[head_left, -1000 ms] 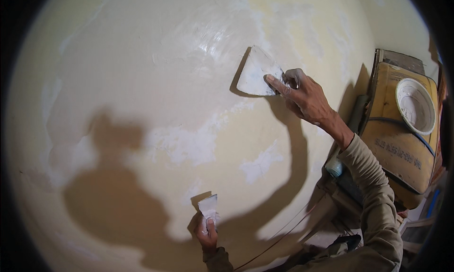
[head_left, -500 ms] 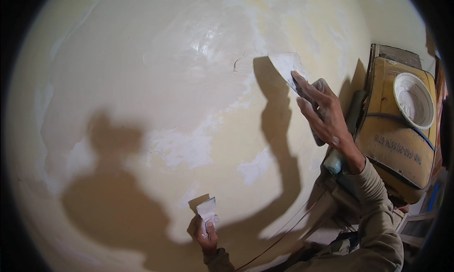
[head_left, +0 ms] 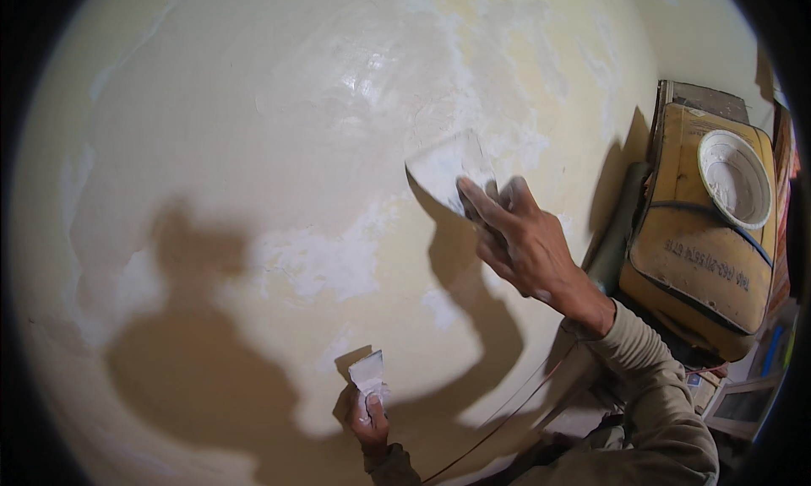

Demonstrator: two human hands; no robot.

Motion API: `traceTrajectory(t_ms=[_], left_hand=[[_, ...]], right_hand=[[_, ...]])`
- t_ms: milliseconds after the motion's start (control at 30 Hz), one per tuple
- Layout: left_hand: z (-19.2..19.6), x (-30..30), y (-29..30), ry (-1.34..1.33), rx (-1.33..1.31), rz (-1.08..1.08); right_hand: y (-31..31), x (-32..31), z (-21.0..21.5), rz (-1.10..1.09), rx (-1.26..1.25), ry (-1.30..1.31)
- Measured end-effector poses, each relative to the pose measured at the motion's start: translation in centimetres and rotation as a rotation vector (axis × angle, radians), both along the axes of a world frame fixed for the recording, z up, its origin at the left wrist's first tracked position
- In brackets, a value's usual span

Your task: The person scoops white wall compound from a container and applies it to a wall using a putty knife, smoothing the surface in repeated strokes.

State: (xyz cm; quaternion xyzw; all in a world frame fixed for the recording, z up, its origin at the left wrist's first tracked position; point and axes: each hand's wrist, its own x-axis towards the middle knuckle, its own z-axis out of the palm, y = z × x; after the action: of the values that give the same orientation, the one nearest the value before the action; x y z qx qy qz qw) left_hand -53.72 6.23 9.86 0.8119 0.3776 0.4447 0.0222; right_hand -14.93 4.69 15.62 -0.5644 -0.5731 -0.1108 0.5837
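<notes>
The person stood close to a cream-yellow wall point(head_left: 211, 106), w/ white filler patches scattered across it. The right hand point(head_left: 524, 249) was closed round a wide putty knife point(head_left: 443, 169), index finger stretched along the blade's back, pressing the blade flat-ish to the wall, upper centre-right. The blade was pale, smeared w/ white filler, edge touching a rough white patch. The left hand point(head_left: 369, 423), low in the view, was clamped on a small scraper point(head_left: 367, 372), its blade up and caked w/ white filler; it sat just beside the wall, though I couldn't tell if it touched.

To do this stroke well, I'd judge: keep the wide blade at a low angle, even finger pressure across its width, one steady pull so the filler feathers out thin at the edges & leaves no ridges.

The filler looked chalky-white and matte where dry, glossier and wet near the top centre. The largest patch point(head_left: 312, 262) lay mid-wall, ragged-edged.

To the right, apart from the wall work, a yellow sack point(head_left: 701, 258) leaned upright, w/ a round white bowl point(head_left: 735, 178) resting on it, inside coated w/ white mix. Shadows of the person's head and arm fell dark across the wall's lower half.
</notes>
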Motion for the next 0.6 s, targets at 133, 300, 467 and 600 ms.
traceTrajectory(t_ms=[133,300,467,600], left_hand=[[0.7,1.6,-0.8,-0.076,0.006,0.049],[1.1,1.7,-0.6,-0.077,-0.012,0.024],[0.9,1.4,-1.0,-0.072,0.009,0.062],[1.1,2.2,-0.7,0.017,0.063,0.083]], right_hand=[[0.8,2.9,-1.9,-0.062,0.109,-0.079],[5.3,8.0,0.5,-0.238,0.334,-0.302],[4.2,9.3,-1.6,-0.225,0.098,-0.266],[-0.1,8.2,-1.9,-0.143,-0.026,0.038]])
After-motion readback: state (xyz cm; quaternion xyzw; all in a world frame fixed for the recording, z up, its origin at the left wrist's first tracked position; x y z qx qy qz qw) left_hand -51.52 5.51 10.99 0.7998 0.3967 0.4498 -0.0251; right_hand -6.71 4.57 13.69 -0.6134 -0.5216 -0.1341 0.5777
